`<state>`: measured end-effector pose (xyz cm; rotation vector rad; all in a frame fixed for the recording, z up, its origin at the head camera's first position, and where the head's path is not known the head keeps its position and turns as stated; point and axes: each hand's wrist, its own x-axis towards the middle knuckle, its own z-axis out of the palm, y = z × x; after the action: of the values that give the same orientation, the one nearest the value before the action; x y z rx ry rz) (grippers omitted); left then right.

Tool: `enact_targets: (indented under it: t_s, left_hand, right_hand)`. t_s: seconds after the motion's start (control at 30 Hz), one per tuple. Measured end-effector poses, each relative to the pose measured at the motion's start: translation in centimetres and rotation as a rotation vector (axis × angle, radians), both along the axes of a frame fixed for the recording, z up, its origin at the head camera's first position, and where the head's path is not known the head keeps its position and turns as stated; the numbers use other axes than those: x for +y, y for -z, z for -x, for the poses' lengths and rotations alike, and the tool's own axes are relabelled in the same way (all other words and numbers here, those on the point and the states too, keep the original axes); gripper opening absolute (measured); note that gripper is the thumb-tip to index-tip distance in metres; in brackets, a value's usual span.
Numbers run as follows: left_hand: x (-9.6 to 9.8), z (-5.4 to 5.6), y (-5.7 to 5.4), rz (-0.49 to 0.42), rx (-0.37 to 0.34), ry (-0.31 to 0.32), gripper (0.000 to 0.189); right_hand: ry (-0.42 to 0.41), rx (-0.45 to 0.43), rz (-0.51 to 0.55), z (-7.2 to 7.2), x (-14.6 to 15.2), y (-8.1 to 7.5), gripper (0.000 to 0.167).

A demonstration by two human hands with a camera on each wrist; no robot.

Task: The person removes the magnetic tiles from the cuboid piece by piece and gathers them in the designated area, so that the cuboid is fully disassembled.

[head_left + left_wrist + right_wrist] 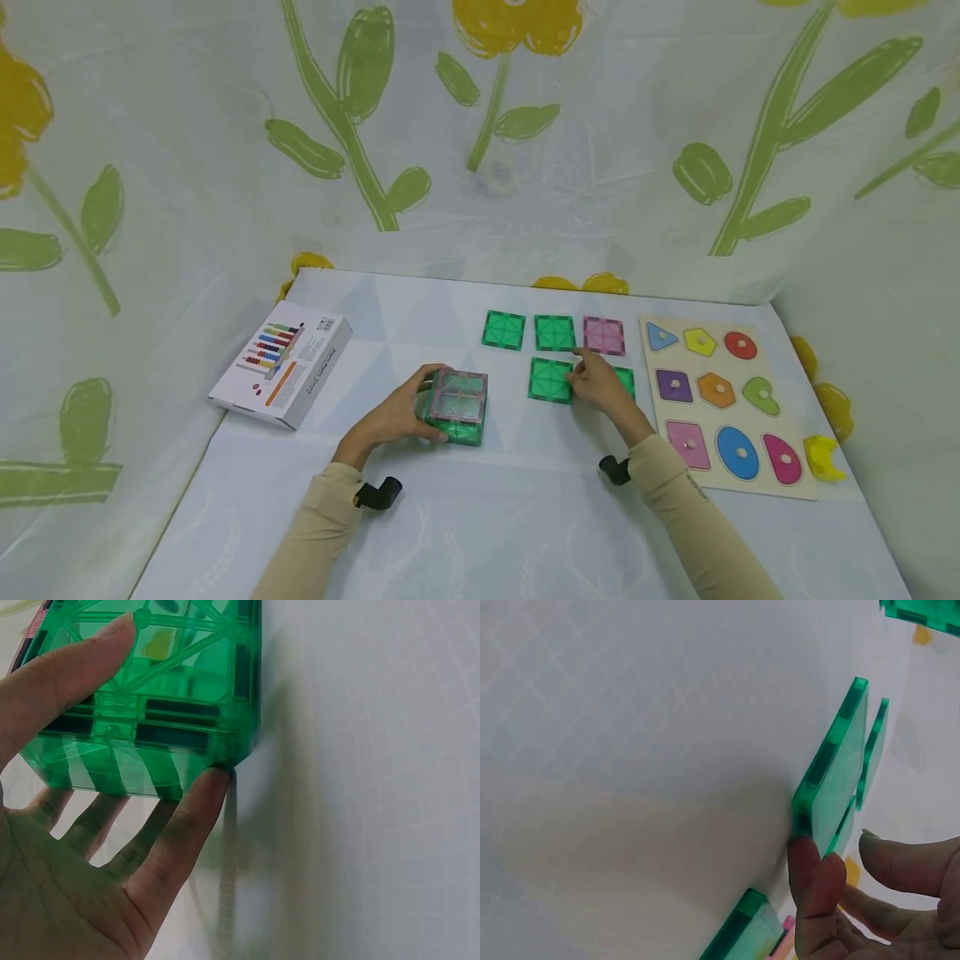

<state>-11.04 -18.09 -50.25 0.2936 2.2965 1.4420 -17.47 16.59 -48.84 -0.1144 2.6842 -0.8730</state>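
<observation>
My left hand (393, 412) grips a box of magnetic tiles (459, 408), green at the sides with a pink tile on top. In the left wrist view the thumb lies over one green face and the fingertips (204, 795) press the lower edge. My right hand (600, 387) is over the front row of flat tiles. Its fingertips touch the edge of a green square tile (550, 381), while the thumb (904, 862) stands apart from it. Another green tile (626, 380) is partly hidden behind that hand.
Behind lie two green tiles (503, 331) (555, 332) and a pink tile (603, 336). A wooden shape puzzle board (720, 425) lies at right, beside a yellow piece (823, 458). A white box (283, 363) is at left. Flower-printed sheeting (562, 208) borders the table.
</observation>
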Motion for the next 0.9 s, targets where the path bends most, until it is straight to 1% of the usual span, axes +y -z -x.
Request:
enact_targets:
  t_s: [0.07, 0.2, 0.27, 0.37, 0.47, 0.63, 0.77, 0.9]
  left_hand:
    - [0.0, 0.0, 0.0, 0.004, 0.001, 0.003, 0.107]
    - [0.0, -0.1, 0.0, 0.004, -0.004, 0.002, 0.109]
    - [0.0, -0.1, 0.0, 0.008, -0.008, -0.001, 0.109]
    - [0.0, 0.0, -0.1, 0.015, -0.011, -0.004, 0.108]
    - [-0.1, 0.1, -0.2, 0.019, -0.01, 0.002, 0.107]
    - [-0.1, 0.3, -0.2, 0.014, -0.011, 0.016, 0.105]
    - [-0.1, 0.2, -0.2, -0.001, -0.022, 0.016, 0.104]
    - [-0.2, 0.0, -0.2, -0.011, -0.022, 0.025, 0.102]
  right_hand:
    - [0.01, 0.022, -0.005, -0.2, -0.2, -0.1, 0.054]
    - [0.024, 0.099, -0.005, -0.7, -0.6, -0.4, 0.051]
    - [0.037, 0.132, 0.012, -1.0, -1.1, -0.6, 0.05]
    - [0.026, 0.171, 0.033, -1.6, -2.1, -0.6, 0.05]
    - [-0.024, 0.195, 0.037, -2.2, -3.3, -0.6, 0.051]
    - [-0.12, 0.225, 0.011, -3.4, -5.1, -0.3, 0.053]
    - [-0.176, 0.25, 0.017, -4.4, -6.5, -0.4, 0.056]
    - [-0.26, 0.278, 0.032, -5.4, -7.8, -0.5, 0.061]
